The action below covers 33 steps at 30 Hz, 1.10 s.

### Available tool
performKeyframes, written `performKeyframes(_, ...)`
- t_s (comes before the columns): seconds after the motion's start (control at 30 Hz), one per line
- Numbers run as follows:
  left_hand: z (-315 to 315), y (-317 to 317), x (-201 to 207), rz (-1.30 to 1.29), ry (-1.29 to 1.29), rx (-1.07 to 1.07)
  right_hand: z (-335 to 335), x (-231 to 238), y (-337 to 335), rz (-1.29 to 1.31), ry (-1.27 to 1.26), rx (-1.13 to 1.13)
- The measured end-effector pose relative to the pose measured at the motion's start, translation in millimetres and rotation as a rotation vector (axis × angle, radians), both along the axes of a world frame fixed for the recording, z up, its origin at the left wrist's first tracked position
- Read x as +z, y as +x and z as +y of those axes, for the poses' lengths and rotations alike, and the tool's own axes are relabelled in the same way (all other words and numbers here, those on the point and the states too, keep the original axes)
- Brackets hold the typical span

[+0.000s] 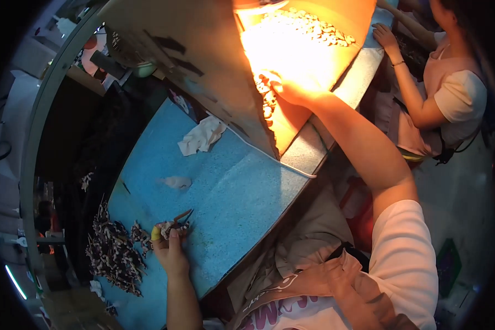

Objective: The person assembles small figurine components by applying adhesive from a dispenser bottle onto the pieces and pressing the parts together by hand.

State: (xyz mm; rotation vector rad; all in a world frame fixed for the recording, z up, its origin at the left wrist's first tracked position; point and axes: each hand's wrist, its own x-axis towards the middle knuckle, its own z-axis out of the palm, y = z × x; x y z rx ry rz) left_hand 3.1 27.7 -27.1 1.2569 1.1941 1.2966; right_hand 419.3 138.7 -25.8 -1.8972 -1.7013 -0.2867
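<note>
My left hand is closed round a small dark-and-white knobbly piece with a thin brown stick jutting from it; one finger wears a yellow cover. Beside that hand lies a heap of similar dark, pale-speckled pieces. My right hand reaches under a strong lamp into an open cardboard box. Its fingers are bent together at a row of small round pieces along the box's inner edge. Glare hides what, if anything, they pinch.
A blue-covered table bears a crumpled white tissue and a small whitish scrap. A white cable runs along the box's near corner. More small round pieces lie at the box's back. Another person works at the far right.
</note>
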Motion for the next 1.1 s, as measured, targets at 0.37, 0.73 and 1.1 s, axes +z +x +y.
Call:
performKeyframes(0.37,-6,-10,15,-0.089,-0.123,-0.049,-85,29,-31,0.974,0.565,0.556)
performKeyframes(0.73,-22,-5,24,-0.416,-0.079,-0.155,-95,63,-223,0.857,-0.129,1.062)
performKeyframes(1.1,-22,-15,32,-0.049,-0.167,-0.203,-65,59,-250,0.116,0.116,1.266)
